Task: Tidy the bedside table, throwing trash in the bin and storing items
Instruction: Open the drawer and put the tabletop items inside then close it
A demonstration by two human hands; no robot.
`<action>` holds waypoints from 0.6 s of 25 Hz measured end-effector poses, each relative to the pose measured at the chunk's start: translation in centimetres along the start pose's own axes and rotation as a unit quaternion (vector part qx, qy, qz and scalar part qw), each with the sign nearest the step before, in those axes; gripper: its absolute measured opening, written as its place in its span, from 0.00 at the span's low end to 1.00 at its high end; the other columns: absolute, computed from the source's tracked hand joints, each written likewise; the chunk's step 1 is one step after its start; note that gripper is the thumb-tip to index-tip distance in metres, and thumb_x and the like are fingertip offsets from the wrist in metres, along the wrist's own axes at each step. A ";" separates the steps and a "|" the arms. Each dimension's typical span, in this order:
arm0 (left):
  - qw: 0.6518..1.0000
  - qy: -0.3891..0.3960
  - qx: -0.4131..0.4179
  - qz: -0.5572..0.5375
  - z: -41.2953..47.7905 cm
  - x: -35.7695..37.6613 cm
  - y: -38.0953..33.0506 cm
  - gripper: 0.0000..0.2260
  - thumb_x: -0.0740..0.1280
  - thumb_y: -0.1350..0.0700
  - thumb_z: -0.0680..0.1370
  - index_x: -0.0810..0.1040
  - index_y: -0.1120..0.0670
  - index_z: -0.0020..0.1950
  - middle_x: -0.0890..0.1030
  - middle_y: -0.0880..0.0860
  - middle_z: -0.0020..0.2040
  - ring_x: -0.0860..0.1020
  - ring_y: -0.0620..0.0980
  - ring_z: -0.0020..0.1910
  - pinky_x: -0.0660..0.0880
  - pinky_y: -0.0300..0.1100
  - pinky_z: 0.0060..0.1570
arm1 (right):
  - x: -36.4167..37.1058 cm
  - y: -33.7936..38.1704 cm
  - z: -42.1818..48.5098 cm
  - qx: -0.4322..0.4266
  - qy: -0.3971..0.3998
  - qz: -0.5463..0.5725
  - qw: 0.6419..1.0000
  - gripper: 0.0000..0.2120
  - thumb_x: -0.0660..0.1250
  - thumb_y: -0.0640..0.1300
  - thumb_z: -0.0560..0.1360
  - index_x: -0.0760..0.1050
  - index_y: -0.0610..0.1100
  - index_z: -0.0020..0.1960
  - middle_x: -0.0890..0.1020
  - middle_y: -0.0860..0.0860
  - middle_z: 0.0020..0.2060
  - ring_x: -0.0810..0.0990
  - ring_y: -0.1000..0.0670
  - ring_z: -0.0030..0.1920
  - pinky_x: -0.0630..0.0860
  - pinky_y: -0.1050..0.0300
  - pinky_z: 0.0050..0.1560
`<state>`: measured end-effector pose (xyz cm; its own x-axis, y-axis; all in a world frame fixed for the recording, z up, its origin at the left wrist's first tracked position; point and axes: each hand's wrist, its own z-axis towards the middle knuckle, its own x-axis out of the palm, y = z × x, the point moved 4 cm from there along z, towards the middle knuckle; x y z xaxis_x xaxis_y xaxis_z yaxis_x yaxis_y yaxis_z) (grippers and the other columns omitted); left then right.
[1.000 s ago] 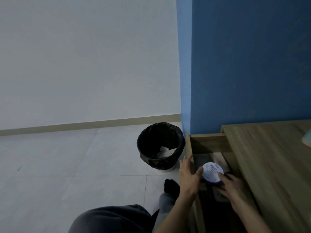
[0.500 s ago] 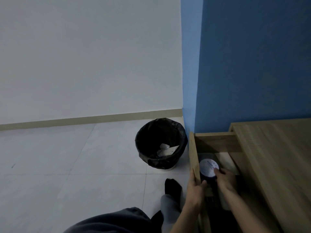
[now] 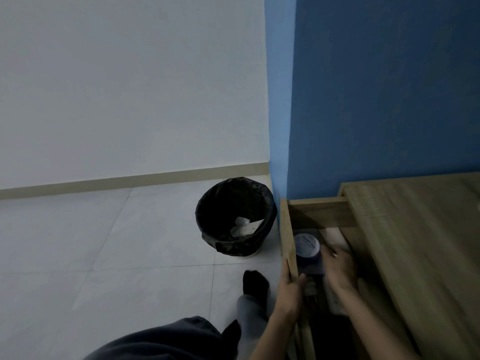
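The wooden bedside table point(image 3: 420, 245) has its drawer point(image 3: 287, 229) pulled open. A round jar with a white lid point(image 3: 306, 246) stands inside the drawer near its front left corner. My right hand point(image 3: 339, 270) is in the drawer, with fingertips against the jar's right side. Blur hides whether they grip it. My left hand point(image 3: 289, 289) grips the top edge of the drawer's front panel, thumb on the inner side. A black-lined bin point(image 3: 207, 216) stands on the floor left of the drawer, with paper scraps point(image 3: 245, 227) in it.
Dark, blurred items and a pale flat thing point(image 3: 333, 233) lie in the drawer around my right hand. My leg with a black sock point(image 3: 255, 283) rests on the tiled floor beside the drawer. A blue wall point(image 3: 376, 100) rises behind the table.
The jar went from being held above the drawer down into it, toward the front left corner. My left hand moved from beside the jar onto the drawer's front edge.
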<state>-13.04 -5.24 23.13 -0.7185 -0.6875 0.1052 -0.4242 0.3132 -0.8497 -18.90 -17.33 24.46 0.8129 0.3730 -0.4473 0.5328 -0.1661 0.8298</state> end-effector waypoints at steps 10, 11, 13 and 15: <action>0.999 0.007 -0.027 0.027 -4.1 0.0 2.1 0.19 0.59 0.67 0.80 0.67 0.55 0.70 0.77 0.64 0.62 0.76 0.61 0.58 0.71 0.56 0.64 | -12.4 1.0 -7.5 -0.073 -0.052 0.082 0.993 0.16 0.62 0.30 0.73 0.72 0.33 0.60 0.79 0.38 0.55 0.75 0.51 0.50 0.70 0.68 0.44; 0.999 0.008 -0.031 0.027 -4.5 0.2 2.2 0.19 0.59 0.67 0.80 0.67 0.56 0.70 0.77 0.65 0.61 0.76 0.60 0.57 0.71 0.56 0.63 | -14.2 0.7 -7.8 -0.077 -0.072 0.079 0.991 0.15 0.62 0.30 0.73 0.73 0.32 0.59 0.80 0.37 0.55 0.75 0.51 0.50 0.70 0.68 0.46; 0.999 0.010 -0.042 0.029 -4.5 -0.4 2.5 0.18 0.60 0.66 0.80 0.69 0.56 0.70 0.77 0.65 0.61 0.76 0.62 0.59 0.70 0.58 0.66 | -17.0 0.2 -8.3 -0.091 -0.103 0.063 0.989 0.14 0.62 0.30 0.72 0.74 0.33 0.58 0.81 0.37 0.54 0.76 0.52 0.49 0.71 0.64 0.50; 0.998 0.008 -0.050 0.043 -4.2 -0.5 2.7 0.18 0.61 0.65 0.79 0.70 0.58 0.69 0.77 0.65 0.62 0.75 0.65 0.62 0.68 0.60 0.68 | -20.1 -0.8 -8.7 -0.109 -0.142 0.038 0.983 0.14 0.63 0.31 0.71 0.76 0.37 0.55 0.82 0.40 0.52 0.79 0.50 0.48 0.73 0.59 0.51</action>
<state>-16.14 -1.36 22.94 -0.7629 -0.6451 0.0425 -0.4130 0.4357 -0.7998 -37.72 -16.73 35.64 0.8981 0.0915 -0.4301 0.4294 0.0279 0.9027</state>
